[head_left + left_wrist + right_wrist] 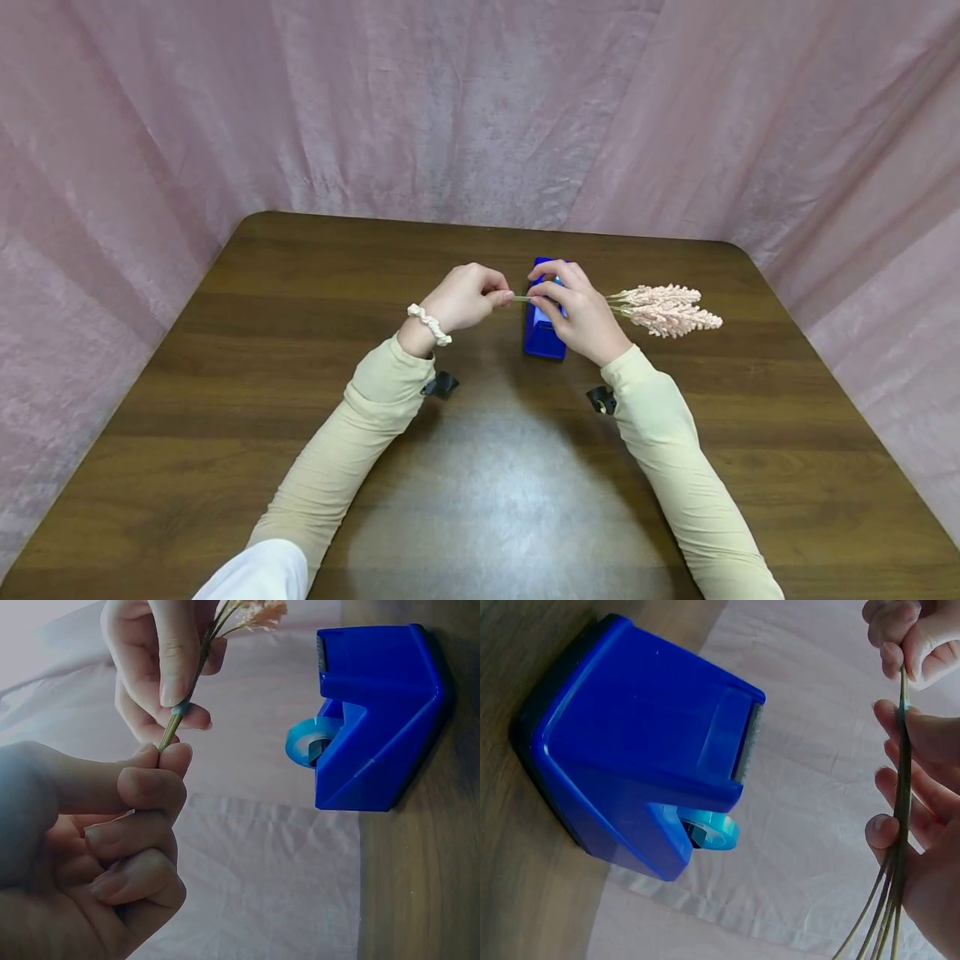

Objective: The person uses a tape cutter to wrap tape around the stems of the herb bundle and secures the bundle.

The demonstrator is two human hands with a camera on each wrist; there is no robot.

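Both hands pinched on one thin bundle of stems, over the tape dispenser.

Left hand [467, 297] nipping the stem ends between thumb and forefinger; right hand [573, 310] curled round the stems [900, 825] just beside it, pink flower heads [666, 309] sticking out past it to the right. Likely trouble: stems fanning apart or slipping from so small a pinch. Blue tape dispenser [543, 333] on the table [225, 400], directly beneath the right hand.
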